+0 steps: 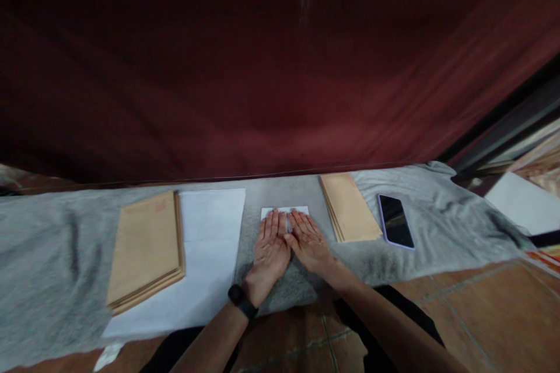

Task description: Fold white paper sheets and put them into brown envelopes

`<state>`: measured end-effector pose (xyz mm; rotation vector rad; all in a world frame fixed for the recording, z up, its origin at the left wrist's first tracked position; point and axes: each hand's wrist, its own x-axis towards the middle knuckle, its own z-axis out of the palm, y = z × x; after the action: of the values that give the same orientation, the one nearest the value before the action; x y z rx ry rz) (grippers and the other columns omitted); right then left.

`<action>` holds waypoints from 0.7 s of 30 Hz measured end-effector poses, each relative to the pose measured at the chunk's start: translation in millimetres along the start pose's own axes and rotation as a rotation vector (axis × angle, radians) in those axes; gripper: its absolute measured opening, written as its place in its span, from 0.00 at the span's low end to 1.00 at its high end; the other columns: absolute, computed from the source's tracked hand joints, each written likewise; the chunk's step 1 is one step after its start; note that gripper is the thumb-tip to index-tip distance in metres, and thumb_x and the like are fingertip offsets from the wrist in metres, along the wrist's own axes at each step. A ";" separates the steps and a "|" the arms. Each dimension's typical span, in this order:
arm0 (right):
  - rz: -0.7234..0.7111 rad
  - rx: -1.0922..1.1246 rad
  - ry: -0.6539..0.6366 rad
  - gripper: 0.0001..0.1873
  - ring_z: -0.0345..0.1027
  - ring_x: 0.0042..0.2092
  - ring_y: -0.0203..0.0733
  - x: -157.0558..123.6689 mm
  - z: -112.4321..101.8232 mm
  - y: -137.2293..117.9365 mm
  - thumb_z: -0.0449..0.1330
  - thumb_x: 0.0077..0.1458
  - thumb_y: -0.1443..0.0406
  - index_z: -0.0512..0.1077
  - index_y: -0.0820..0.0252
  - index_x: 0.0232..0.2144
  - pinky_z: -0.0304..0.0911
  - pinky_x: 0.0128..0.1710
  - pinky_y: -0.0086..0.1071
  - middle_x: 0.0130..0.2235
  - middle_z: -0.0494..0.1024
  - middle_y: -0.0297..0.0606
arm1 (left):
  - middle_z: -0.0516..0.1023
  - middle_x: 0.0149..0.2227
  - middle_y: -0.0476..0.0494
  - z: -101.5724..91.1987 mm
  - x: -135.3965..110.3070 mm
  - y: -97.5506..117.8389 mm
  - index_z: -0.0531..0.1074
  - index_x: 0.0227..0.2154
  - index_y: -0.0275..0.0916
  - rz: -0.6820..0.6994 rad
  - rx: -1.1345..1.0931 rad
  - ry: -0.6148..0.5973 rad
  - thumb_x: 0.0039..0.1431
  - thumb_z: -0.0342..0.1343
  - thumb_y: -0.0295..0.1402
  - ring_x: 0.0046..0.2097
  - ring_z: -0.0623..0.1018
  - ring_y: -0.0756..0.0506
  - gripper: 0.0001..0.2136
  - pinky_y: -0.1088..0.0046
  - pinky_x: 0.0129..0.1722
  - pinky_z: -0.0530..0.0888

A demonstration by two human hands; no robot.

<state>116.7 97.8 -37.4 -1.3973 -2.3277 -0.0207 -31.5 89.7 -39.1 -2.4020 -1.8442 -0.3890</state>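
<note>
Head view: left grip (271,252), right grip (312,249) spread on paper (287,209) between brown stacks (146,245), phone (396,221) rightward.

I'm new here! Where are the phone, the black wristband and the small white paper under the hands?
Phone (396,221): head view, the middle of its dark screen.
Black wristband (243,302): head view, around its middle.
Small white paper (287,215): head view, the bare part near its far edge.

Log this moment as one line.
left hand: flat on white paper | right hand: flat on it too | phone: on gray cloth
</note>
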 end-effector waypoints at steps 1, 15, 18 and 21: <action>-0.008 -0.018 0.020 0.29 0.49 0.70 0.46 -1.2 0.4 1.7 0.45 0.71 0.58 0.56 0.67 0.68 0.47 0.69 0.45 0.68 0.59 0.47 | 0.56 0.70 0.31 -1.8 -0.1 -0.6 0.52 0.68 0.29 -0.015 0.006 0.002 0.65 0.41 0.28 0.71 0.53 0.38 0.28 0.53 0.69 0.56; 0.021 -0.083 0.046 0.35 0.50 0.69 0.51 -13.6 -3.0 25.5 0.49 0.70 0.57 0.45 0.67 0.71 0.52 0.67 0.48 0.69 0.57 0.52 | 0.51 0.70 0.25 -25.4 -3.8 -8.3 0.52 0.68 0.25 -0.134 0.063 -0.042 0.67 0.46 0.46 0.71 0.52 0.34 0.34 0.49 0.69 0.51; 0.032 -0.073 0.038 0.35 0.50 0.69 0.52 -14.5 -3.8 28.7 0.49 0.70 0.56 0.45 0.68 0.71 0.53 0.66 0.49 0.69 0.56 0.53 | 0.51 0.70 0.26 -25.6 -4.6 -8.6 0.53 0.68 0.27 -0.149 0.057 -0.052 0.67 0.47 0.47 0.71 0.52 0.33 0.35 0.49 0.69 0.52; 0.038 -0.055 0.044 0.36 0.50 0.69 0.53 -15.4 -5.3 30.1 0.49 0.70 0.56 0.44 0.67 0.71 0.53 0.66 0.50 0.69 0.56 0.53 | 0.50 0.70 0.25 -24.5 -5.0 -8.7 0.53 0.68 0.28 -0.159 0.044 -0.047 0.66 0.48 0.47 0.71 0.52 0.33 0.35 0.48 0.69 0.52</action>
<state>150.3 98.6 -44.2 -1.4526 -2.2800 -0.1037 -44.6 81.9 -17.4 -2.2633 -2.0483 -0.3022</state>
